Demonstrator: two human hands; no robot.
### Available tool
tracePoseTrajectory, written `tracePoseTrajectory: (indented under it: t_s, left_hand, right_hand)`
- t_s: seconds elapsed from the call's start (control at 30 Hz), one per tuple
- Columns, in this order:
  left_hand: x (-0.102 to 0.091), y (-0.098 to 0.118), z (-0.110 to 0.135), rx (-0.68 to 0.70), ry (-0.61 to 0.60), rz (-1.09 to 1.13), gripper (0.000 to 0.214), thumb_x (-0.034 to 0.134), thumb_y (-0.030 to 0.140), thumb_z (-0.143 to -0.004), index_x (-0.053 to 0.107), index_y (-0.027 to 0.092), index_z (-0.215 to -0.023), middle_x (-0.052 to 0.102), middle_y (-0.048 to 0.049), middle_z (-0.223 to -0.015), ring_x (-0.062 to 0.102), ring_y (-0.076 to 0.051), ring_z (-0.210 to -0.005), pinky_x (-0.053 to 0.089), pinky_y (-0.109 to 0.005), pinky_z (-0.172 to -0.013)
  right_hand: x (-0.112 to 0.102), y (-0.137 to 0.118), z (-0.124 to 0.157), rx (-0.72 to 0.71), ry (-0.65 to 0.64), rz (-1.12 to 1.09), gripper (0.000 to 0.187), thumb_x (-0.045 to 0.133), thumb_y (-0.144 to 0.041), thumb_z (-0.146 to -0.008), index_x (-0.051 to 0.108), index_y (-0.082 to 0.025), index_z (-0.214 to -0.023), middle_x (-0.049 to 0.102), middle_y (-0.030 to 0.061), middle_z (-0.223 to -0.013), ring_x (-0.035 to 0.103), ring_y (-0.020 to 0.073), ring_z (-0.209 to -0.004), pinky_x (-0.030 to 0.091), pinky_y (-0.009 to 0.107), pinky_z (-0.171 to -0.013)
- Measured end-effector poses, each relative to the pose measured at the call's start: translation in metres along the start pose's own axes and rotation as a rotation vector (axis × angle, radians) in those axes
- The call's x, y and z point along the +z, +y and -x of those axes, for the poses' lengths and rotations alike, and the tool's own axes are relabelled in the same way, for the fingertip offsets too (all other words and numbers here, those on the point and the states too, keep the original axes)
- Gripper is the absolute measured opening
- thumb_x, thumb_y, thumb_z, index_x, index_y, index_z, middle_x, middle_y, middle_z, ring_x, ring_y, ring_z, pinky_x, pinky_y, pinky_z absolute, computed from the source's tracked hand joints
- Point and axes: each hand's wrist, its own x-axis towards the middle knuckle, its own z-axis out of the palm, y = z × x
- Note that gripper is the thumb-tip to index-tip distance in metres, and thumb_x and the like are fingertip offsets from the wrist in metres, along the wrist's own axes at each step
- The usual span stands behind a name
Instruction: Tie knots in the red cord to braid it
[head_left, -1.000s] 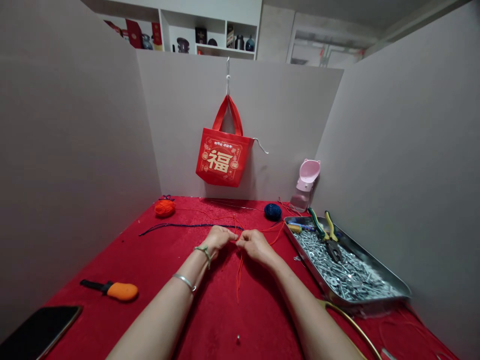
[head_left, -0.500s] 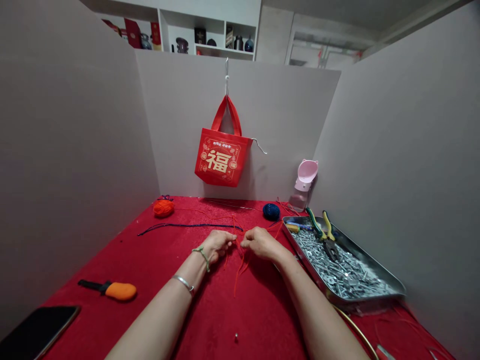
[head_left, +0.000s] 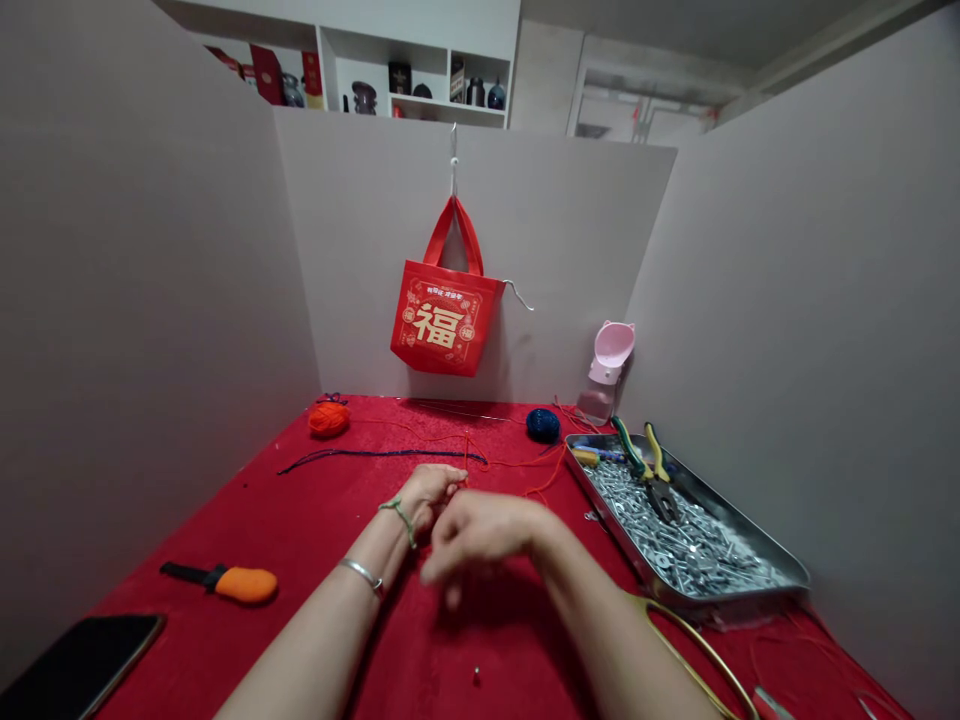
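A: Red cord (head_left: 466,450) is the thing in play, and it's right at the left hand (head_left: 429,495), pinched between thumb and forefinger, with strands running out beyond the fingertips and off to the right.

B: And the right hand (head_left: 484,530)? That's big and blurred, just this side of the pinch, fingers bent downward. Can't tell whether it has hold of a strand!

A: It's blocking the view too, hiding whatever lies beneath it. Just beyond the grip, a navy cord (head_left: 375,453) stretches out to the left, its near end in among the red strands.

B: Farther past the grip, there's an orange-red yarn ball (head_left: 328,419) to the left, a navy yarn ball (head_left: 543,425) to the right.

A: Right of the hands, the metal tray (head_left: 720,497) hems that side in, loaded with screws (head_left: 690,545), pliers (head_left: 660,490) lying on top.

B: A gold-coloured loop (head_left: 705,655) sits nearer than the tray, partly covered by the right forearm.

A: Left of the grip and closer in, an orange-handled tool (head_left: 244,585), then a phone (head_left: 79,660).

B: High beyond everything, a red tote bag (head_left: 446,320) hangs on the partition (head_left: 360,220)!
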Motion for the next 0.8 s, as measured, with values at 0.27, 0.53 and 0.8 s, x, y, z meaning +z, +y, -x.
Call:
tracePoseTrajectory:
  t_s: [0.27, 0.53, 0.8]
  left_hand:
    - [0.006, -0.001, 0.002, 0.1, 0.098, -0.075, 0.015, 0.054, 0.021, -0.067, 0.047, 0.013, -0.057, 0.035, 0.006, -0.036, 0.02, -0.003, -0.027, 0.008, -0.02, -0.035]
    - [0.002, -0.006, 0.001, 0.106, 0.129, -0.096, 0.014, 0.056, 0.02, -0.063, 0.048, 0.013, -0.054, 0.037, 0.0057, -0.035, 0.022, -0.003, -0.028, 0.009, -0.019, -0.033]
    - [0.008, -0.015, 0.012, 0.208, 0.202, -0.098, 0.009, 0.051, 0.017, -0.065, 0.052, 0.012, -0.058, 0.044, 0.0041, -0.037, 0.028, -0.003, -0.029, 0.015, -0.017, -0.034]
  right_hand:
    - [-0.026, 0.04, -0.027, 0.189, 0.387, -0.791, 0.003, 0.045, -0.013, -0.072, 0.045, -0.01, -0.07, 0.045, -0.0009, -0.054, 0.049, 0.0076, -0.042, 0.04, 0.018, -0.039]
    - [-0.005, 0.044, -0.05, 0.167, 0.458, -0.608, 0.005, 0.045, -0.014, -0.063, 0.046, -0.01, -0.059, 0.043, -0.0011, -0.045, 0.036, 0.0047, -0.033, 0.027, 0.016, -0.032]
    - [0.003, 0.064, -0.052, 0.071, 0.55, -0.555, 0.005, 0.04, -0.019, -0.059, 0.042, -0.014, -0.058, 0.034, -0.0049, -0.042, 0.026, 0.004, -0.032, 0.014, 0.018, -0.032]
